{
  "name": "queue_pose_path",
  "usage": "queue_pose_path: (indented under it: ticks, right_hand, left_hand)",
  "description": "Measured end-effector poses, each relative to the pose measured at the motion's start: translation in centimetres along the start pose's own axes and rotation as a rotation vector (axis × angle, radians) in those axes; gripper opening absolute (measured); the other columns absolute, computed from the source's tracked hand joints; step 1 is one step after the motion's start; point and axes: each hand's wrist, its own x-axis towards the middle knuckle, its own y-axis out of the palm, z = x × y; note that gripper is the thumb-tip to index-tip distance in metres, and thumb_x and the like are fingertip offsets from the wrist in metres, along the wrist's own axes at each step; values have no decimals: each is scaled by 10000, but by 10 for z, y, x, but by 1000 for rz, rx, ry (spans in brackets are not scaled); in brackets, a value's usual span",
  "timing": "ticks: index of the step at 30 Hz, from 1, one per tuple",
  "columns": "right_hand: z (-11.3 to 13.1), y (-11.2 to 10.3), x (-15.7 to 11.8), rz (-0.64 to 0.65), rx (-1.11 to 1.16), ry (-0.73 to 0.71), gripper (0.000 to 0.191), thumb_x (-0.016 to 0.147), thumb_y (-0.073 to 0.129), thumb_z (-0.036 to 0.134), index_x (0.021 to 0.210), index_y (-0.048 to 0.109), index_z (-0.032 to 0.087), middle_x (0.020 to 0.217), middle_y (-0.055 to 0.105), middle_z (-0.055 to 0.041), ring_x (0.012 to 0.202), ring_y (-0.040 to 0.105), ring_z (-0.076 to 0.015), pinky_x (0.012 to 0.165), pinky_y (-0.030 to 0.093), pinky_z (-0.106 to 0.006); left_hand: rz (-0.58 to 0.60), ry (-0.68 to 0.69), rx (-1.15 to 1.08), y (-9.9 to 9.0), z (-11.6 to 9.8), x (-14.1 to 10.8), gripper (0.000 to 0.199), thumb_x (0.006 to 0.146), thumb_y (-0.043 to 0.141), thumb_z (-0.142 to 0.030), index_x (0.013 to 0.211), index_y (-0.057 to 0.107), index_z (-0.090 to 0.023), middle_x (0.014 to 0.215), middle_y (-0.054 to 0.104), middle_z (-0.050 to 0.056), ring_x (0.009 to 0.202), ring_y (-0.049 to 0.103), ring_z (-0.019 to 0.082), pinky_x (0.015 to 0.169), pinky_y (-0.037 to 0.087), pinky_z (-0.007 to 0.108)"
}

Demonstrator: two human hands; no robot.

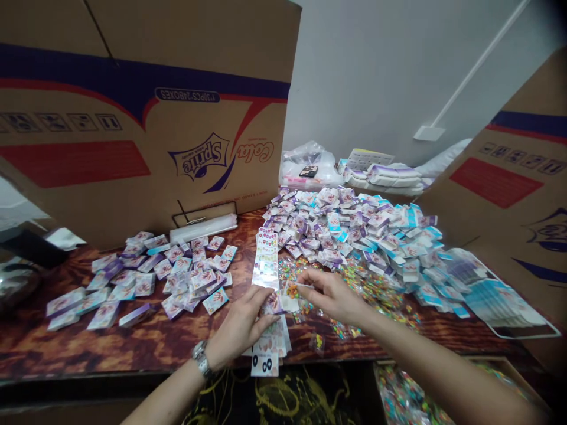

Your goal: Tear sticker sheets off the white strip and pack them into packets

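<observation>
Worktop inventory: small boxes, candy packets, my two hands

- One large cardboard box (pixel 146 130), filling the upper left of the frame; its printed lettering, "Sprite" and "Cola", is upside down.
- One second cardboard box (pixel 491 189), tilted in view at the right edge.
- One table (pixel 146 348), reddish brown with dark streaks, across the middle and lower frame.
- One heap of small boxes (pixel 354 230), white, purple and blue, right of centre towards the back.
- One looser group of small boxes (pixel 177 271), same print, left of centre.
- One spread of candy packets (pixel 376 289), clear with bright pieces, centre to right, in front of the heap; more packets (pixel 407 395) in an open carton, lower right.
- One clear plastic bag (pixel 310 162), upper centre, behind the heap.
- One strip of sticker sheets (pixel 266 265), upright in the frame at centre, running under my left hand; further sheets lie below it.
- My left hand (pixel 241 319), lower centre, wearing a metal watch (pixel 201 358); fingers closed on one small box (pixel 273 302), its pale flap towards the right.
- My right hand (pixel 330 292), just right of centre, thumb and fingers pinched narrow on one candy packet (pixel 293 290), near that flap.
</observation>
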Motion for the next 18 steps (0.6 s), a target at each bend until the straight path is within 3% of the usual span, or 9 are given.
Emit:
queue_pose_path:
  ticks: [4,8,11,14,18]
  right_hand:
    - [0,6,-2,-8,-6,-12,164,904,454,284,842,572,188,669,544,17,572,482,-109,517,386,-214]
    - [-1,14,-8,-191,-328,-271,142,907,451,220,905,586,178,819,602,-35,755,561,-138,673,440,-247]
    - [-3,20,-12,-228,-543,-417,152,911,449,208,921,597,177,820,607,-43,753,567,-138,675,433,-244]
    - [0,20,-11,-197,-498,-368,162,915,443,218,899,598,172,794,595,-38,699,548,-131,648,420,-246]
    - [6,15,-5,-46,-269,-157,161,901,459,210,812,590,181,737,594,-3,676,535,-118,631,397,-237]
  left_hand:
    - [-4,-16,-26,-4,-2,-4,336,864,529,-347,1168,480,-211,1024,558,70,930,559,216,798,466,336]
    - [29,-24,-71,-5,-4,-6,351,851,550,-356,1163,494,-206,1053,573,73,966,559,217,838,454,342]
    - [49,-30,-93,-6,-3,-7,355,844,560,-366,1154,504,-203,1069,581,78,983,559,225,854,449,356]
    - [34,-25,-74,-6,-2,-9,358,850,550,-367,1158,491,-194,1064,578,83,973,561,226,845,455,363]
    - [-39,2,3,-2,0,-13,355,859,540,-311,1179,460,-181,1051,558,91,954,557,221,818,473,351]
